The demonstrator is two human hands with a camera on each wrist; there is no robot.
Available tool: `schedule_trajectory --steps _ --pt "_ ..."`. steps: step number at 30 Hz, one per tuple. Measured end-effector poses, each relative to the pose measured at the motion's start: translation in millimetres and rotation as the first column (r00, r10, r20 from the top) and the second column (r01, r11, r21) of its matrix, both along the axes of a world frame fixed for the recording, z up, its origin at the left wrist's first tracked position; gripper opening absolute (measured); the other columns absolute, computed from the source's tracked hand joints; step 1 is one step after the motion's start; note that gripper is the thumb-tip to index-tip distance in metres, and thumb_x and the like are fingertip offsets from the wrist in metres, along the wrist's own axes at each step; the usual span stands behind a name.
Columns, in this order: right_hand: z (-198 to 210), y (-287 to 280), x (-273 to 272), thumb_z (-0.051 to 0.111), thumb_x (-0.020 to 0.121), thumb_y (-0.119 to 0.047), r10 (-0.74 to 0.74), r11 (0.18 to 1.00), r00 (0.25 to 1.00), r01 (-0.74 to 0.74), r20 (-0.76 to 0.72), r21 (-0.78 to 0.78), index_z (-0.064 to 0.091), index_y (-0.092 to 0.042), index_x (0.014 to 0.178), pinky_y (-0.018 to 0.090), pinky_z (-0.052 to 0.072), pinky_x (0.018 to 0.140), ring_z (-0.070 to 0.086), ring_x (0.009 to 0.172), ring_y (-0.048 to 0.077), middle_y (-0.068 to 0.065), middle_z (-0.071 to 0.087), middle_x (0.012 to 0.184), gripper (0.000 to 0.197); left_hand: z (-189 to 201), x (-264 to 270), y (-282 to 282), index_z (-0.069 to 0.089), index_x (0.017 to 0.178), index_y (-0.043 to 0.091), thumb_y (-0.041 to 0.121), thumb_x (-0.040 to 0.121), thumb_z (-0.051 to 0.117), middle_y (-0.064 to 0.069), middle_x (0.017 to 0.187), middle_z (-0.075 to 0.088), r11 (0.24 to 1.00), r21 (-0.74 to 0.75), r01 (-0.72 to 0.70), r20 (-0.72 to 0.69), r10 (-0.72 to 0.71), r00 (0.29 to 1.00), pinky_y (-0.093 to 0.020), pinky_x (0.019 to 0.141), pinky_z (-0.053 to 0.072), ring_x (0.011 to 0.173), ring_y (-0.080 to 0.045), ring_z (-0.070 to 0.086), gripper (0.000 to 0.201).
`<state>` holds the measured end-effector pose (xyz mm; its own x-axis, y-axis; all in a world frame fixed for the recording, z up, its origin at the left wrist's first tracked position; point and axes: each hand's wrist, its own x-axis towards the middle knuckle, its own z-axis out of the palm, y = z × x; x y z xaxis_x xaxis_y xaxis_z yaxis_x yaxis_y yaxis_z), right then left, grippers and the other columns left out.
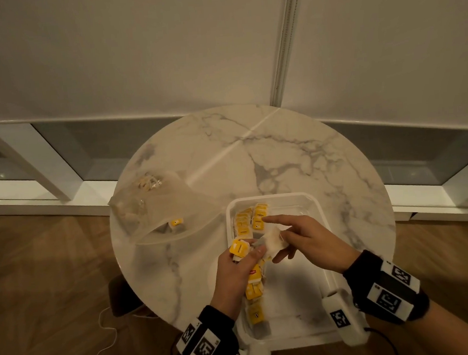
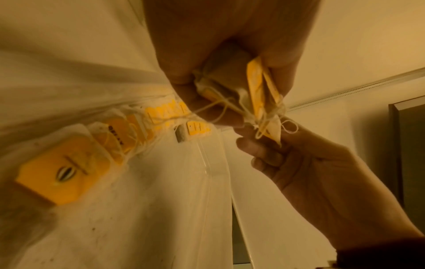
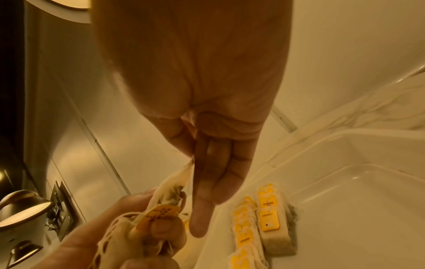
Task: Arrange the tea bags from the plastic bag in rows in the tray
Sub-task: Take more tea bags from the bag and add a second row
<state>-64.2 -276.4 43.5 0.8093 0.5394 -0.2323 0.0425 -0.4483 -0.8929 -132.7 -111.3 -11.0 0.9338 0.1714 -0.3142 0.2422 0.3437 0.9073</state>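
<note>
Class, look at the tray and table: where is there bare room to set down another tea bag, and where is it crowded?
The tray is bare on its right side, between the tea bag rows and its right wall. The table is bare beyond the tray. Crowded: the tray's left edge, where the left hand grips a bunch of tea bags and the right hand pinches one; the plastic bag covers the table's left.

Yellow tea bag tags (image 3: pixel 268 213) in the tray read "INSPIRED" and "CONNECT".
</note>
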Motion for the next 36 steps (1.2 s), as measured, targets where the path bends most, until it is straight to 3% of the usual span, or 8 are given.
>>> schedule_trajectory --steps 4,11,14,17,19,23,30,36 --pt "6.0 -0.3 -1.2 0.042 0.099 0.002 0.008 1.000 0.994 -0.008 0.109 -0.003 0.061 -0.018 0.120 0.034 0.053 0.070 0.073 0.066 0.021 0.010 0.073 0.079 0.035 -2.5 0.9 2.3 0.074 0.098 0.008 0.011 0.088 0.070 -0.009 0.088 0.076 0.998 0.064 -0.006 0.026 0.004 1.000 -0.024 0.068 0.055 0.080 -0.018 0.071 0.011" --pt "17.2 -3.2 -1.2 0.062 0.086 0.008 -0.010 1.000 0.938 0.015 0.346 -0.013 0.071 -0.011 0.087 0.022 0.053 0.070 0.069 0.065 0.009 -0.004 0.071 0.072 0.021 1.5 1.2 5.7 0.074 0.097 0.009 0.009 0.086 0.072 -0.002 0.078 0.073 0.994 0.105 -0.021 0.098 0.011 0.995 -0.019 0.059 0.053 0.068 -0.010 0.067 0.011" --pt "20.3 -7.3 4.1 0.065 0.086 0.005 -0.136 0.989 0.891 0.148 0.434 0.006 0.074 -0.009 0.089 0.018 0.052 0.069 0.069 0.066 0.005 -0.008 0.071 0.073 0.018 0.0 0.1 9.1 0.073 0.096 0.005 0.011 0.087 0.071 -0.006 0.077 0.071 0.995 0.092 -0.041 0.084 0.034 0.996 -0.024 0.060 0.055 0.066 -0.013 0.066 0.011" --pt "21.7 -10.3 6.2 0.066 0.087 0.000 0.002 0.991 0.941 0.043 0.338 -0.124 0.076 -0.010 0.094 0.010 0.049 0.071 0.069 0.069 0.002 -0.008 0.073 0.075 0.016 -5.3 -0.6 12.4 0.075 0.091 0.008 0.012 0.086 0.073 -0.014 0.080 0.071 0.997 0.064 -0.051 0.049 0.048 0.998 -0.040 0.064 0.060 0.069 -0.024 0.067 0.007" --pt "18.0 -13.5 9.5 0.069 0.086 -0.004 -0.016 0.985 0.940 0.074 0.342 -0.158 0.075 -0.015 0.100 0.012 0.050 0.075 0.070 0.074 0.004 -0.004 0.074 0.080 0.018 -9.1 -0.5 14.5 0.075 0.089 0.011 0.012 0.085 0.074 -0.019 0.084 0.071 0.997 0.062 -0.048 0.031 0.047 0.998 -0.056 0.071 0.060 0.074 -0.034 0.067 0.004" --pt "12.2 -16.6 17.5 0.069 0.083 0.002 -0.025 0.970 0.955 0.094 0.295 -0.223 0.072 -0.015 0.107 0.018 0.054 0.082 0.071 0.080 0.003 -0.001 0.075 0.089 0.030 -12.0 -1.7 18.0 0.075 0.088 0.012 0.022 0.079 0.080 -0.028 0.089 0.069 0.997 0.056 -0.058 0.010 0.057 0.998 -0.065 0.073 0.056 0.078 -0.046 0.067 0.014" --pt "10.6 -14.1 34.4 0.068 0.087 -0.010 -0.002 0.924 0.952 0.118 0.305 -0.364 0.076 -0.013 0.088 0.013 0.048 0.056 0.062 0.049 0.001 -0.009 0.067 0.061 0.009 -20.0 -6.2 24.7 0.076 0.090 0.013 0.012 0.086 0.074 -0.021 0.090 0.073 0.993 0.104 -0.051 -0.008 0.052 0.999 -0.059 0.081 0.057 0.088 -0.045 0.069 0.004" --pt "-2.0 2.4 48.7 0.073 0.085 -0.026 0.127 0.800 0.935 0.101 0.332 -0.591 0.078 -0.022 0.089 0.015 0.031 0.061 0.048 0.072 0.004 -0.015 0.049 0.072 0.008 -24.8 -8.2 28.9 0.075 0.088 0.009 0.009 0.084 0.075 -0.019 0.089 0.074 0.995 0.094 -0.038 -0.010 0.039 0.999 -0.051 0.083 0.059 0.087 -0.038 0.071 0.005"
